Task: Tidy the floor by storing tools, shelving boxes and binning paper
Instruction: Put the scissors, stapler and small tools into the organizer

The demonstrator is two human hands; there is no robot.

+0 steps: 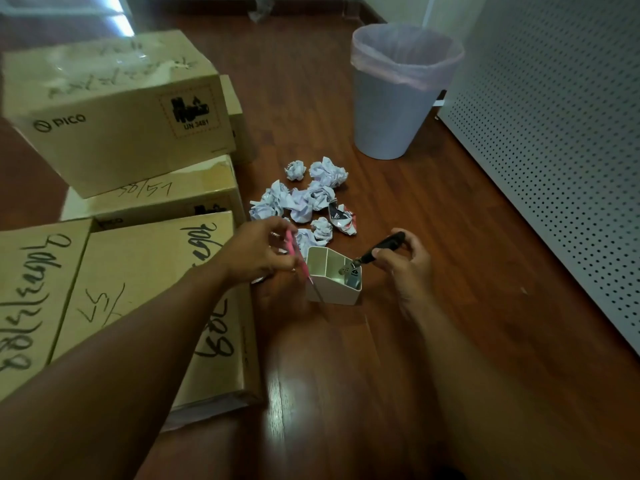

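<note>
A white divided holder (332,289) stands on the wooden floor between my hands. My left hand (259,252) grips a pink-handled tool (292,249) whose metal tip hangs down past the holder's left front corner. My right hand (407,259) holds a black-handled tool (384,247), its metal end over the holder's right compartment, where another dark item lies. Just behind the holder is a heap of several crumpled paper balls (311,199). Cardboard boxes (117,112) are stacked at the left. A lined bin (394,95) stands further back.
A white perforated panel (554,150) runs along the right side. More flat cardboard boxes (138,299) lie under my left forearm. A crumpled clear wrapper (259,10) lies far back on the floor. Bare wooden floor (346,393) lies in front of the holder.
</note>
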